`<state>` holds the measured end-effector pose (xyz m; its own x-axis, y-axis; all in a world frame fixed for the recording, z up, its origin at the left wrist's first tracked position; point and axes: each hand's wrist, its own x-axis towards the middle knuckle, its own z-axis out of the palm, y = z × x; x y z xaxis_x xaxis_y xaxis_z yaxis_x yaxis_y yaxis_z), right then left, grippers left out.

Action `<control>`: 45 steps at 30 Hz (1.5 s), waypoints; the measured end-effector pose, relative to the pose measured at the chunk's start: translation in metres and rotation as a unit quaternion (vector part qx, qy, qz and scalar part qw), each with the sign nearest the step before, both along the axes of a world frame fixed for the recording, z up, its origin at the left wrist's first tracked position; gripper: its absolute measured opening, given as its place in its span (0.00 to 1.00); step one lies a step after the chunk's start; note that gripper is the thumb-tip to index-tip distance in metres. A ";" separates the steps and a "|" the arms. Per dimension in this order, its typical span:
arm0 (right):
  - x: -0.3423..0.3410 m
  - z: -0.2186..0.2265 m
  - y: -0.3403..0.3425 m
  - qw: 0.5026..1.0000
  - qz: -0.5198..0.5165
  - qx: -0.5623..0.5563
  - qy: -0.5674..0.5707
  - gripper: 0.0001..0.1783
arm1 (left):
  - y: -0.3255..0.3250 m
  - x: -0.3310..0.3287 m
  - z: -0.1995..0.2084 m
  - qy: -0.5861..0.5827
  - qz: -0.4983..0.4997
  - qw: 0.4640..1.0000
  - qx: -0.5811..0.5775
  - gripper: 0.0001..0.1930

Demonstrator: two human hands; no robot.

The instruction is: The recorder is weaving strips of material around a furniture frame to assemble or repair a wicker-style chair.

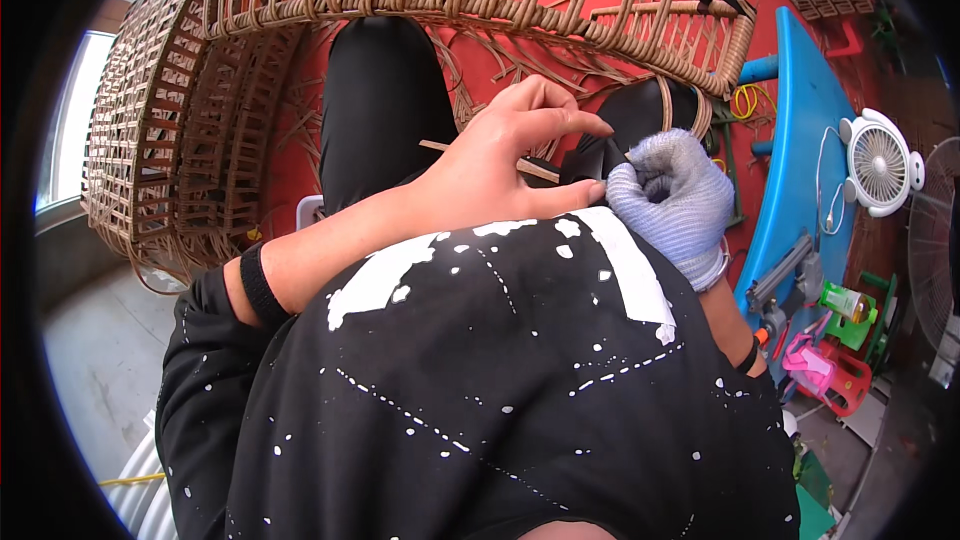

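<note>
My left hand (pixel 500 145) is bare and reaches across my lap toward the right. Its thumb and index finger are stretched out and apart, with the fingertips close to a thin black piece (pixel 600 155). A tan strip (pixel 537 171) runs behind that palm and shows on both sides of it; whether the hidden fingers touch it I cannot tell. My right hand (pixel 675 200), in a pale grey-blue knitted glove, is curled closed at the right end of the black piece. What lies deeper inside the glove is hidden.
A woven wicker frame (pixel 480 10) spans my knees, joining a tall openwork basket (pixel 165 130) at left. Loose strips litter the red floor covering (pixel 290 125). At right stand a blue table (pixel 800 140), a small white fan (pixel 880 162), a bottle (pixel 845 302) and a red stool (pixel 850 380).
</note>
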<state>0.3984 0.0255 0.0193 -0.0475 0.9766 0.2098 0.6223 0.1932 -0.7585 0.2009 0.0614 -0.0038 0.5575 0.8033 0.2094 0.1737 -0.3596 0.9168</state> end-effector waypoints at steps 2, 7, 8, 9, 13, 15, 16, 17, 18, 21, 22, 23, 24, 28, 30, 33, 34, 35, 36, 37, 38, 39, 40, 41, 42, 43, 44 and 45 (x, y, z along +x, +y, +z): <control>-0.003 0.006 0.000 1.000 0.015 0.011 -0.018 0.09 | 0.004 -0.002 0.004 -0.005 -0.027 0.999 -0.039 0.23; -0.004 0.008 0.003 0.995 0.060 0.072 -0.046 0.09 | 0.002 -0.002 -0.005 -0.142 -0.058 0.931 -0.331 0.18; -0.004 0.007 0.004 0.992 0.071 0.095 -0.040 0.08 | 0.000 -0.001 -0.006 -0.142 -0.058 0.931 -0.331 0.18; -0.004 0.007 0.005 0.989 0.082 0.118 -0.035 0.08 | -0.001 -0.001 -0.008 -0.146 -0.044 0.934 -0.323 0.16; -0.005 0.011 0.003 0.993 0.078 0.079 -0.029 0.08 | 0.002 -0.004 -0.001 -0.111 -0.036 0.928 -0.354 0.12; -0.004 0.010 0.004 0.982 0.112 0.135 -0.070 0.09 | 0.004 -0.006 -0.003 -0.126 -0.045 0.911 -0.390 0.12; -0.004 0.010 0.005 0.982 0.112 0.135 -0.070 0.09 | 0.005 -0.006 -0.005 -0.140 -0.054 0.892 -0.427 0.12; -0.004 0.010 0.006 0.981 0.118 0.142 -0.065 0.09 | 0.004 -0.006 -0.006 -0.139 -0.055 0.892 -0.427 0.12; -0.003 0.010 0.006 0.979 0.124 0.148 -0.061 0.09 | 0.004 -0.005 -0.008 -0.157 -0.052 0.881 -0.443 0.10; -0.003 0.008 0.006 0.990 0.112 0.079 -0.028 0.09 | 0.001 -0.002 -0.013 -0.173 -0.048 0.856 -0.486 0.09; -0.001 0.004 0.007 0.990 0.114 0.079 -0.027 0.09 | 0.000 -0.002 -0.014 -0.170 -0.049 0.840 -0.512 0.09; 0.005 0.000 0.009 0.990 0.131 0.047 0.026 0.09 | 0.001 -0.002 -0.014 -0.170 -0.050 0.840 -0.512 0.09; 0.008 -0.002 0.010 0.986 0.147 0.016 0.078 0.10 | 0.002 -0.003 -0.014 -0.181 -0.065 0.845 -0.498 0.08; 0.015 -0.004 0.013 0.927 0.173 -0.243 0.228 0.21 | 0.005 -0.002 -0.015 -0.197 -0.064 0.851 -0.483 0.07; 0.017 -0.004 0.014 0.906 0.166 -0.287 0.264 0.22 | 0.004 -0.001 -0.016 -0.197 -0.066 0.857 -0.472 0.07; 0.019 -0.003 0.015 0.876 0.153 -0.346 0.300 0.22 | 0.004 -0.001 -0.014 -0.175 -0.054 0.862 -0.472 0.08; 0.020 -0.006 0.016 0.870 0.164 -0.351 0.305 0.22 | 0.004 -0.001 -0.013 -0.173 -0.055 0.865 -0.468 0.08; 0.022 -0.006 0.017 0.864 0.174 -0.356 0.309 0.22 | 0.004 -0.001 -0.012 -0.171 -0.056 0.867 -0.464 0.08; 0.022 -0.006 0.017 0.865 0.173 -0.355 0.310 0.22 | 0.004 -0.001 -0.013 -0.170 -0.057 0.868 -0.463 0.08; 0.021 -0.005 0.017 0.851 0.168 -0.382 0.317 0.23 | 0.004 -0.001 -0.014 -0.167 -0.056 0.871 -0.459 0.09; 0.021 -0.005 0.018 0.837 0.163 -0.410 0.325 0.23 | 0.003 -0.001 -0.015 -0.163 -0.054 0.873 -0.456 0.09; 0.021 -0.006 0.018 0.837 0.163 -0.409 0.325 0.23 | 0.003 -0.001 -0.014 -0.162 -0.054 0.873 -0.456 0.09; 0.021 -0.007 0.018 0.837 0.165 -0.410 0.322 0.23 | 0.002 0.000 -0.013 -0.166 -0.048 0.868 -0.465 0.08; 0.021 -0.008 0.018 0.838 0.166 -0.411 0.319 0.23 | 0.002 0.000 -0.011 -0.169 -0.041 0.863 -0.474 0.08; 0.021 -0.010 0.018 0.838 0.165 -0.411 0.319 0.23 | 0.002 0.000 -0.010 -0.169 -0.042 0.863 -0.474 0.08; 0.021 -0.011 0.018 0.852 0.175 -0.397 0.293 0.23 | 0.003 0.000 -0.009 -0.163 -0.047 0.858 -0.484 0.07; 0.021 -0.011 0.017 0.865 0.185 -0.383 0.266 0.23 | 0.003 -0.001 -0.008 -0.157 -0.052 0.853 -0.495 0.06; 0.021 -0.011 0.017 0.865 0.185 -0.383 0.266 0.23 | 0.003 -0.001 -0.008 -0.157 -0.052 0.853 -0.494 0.06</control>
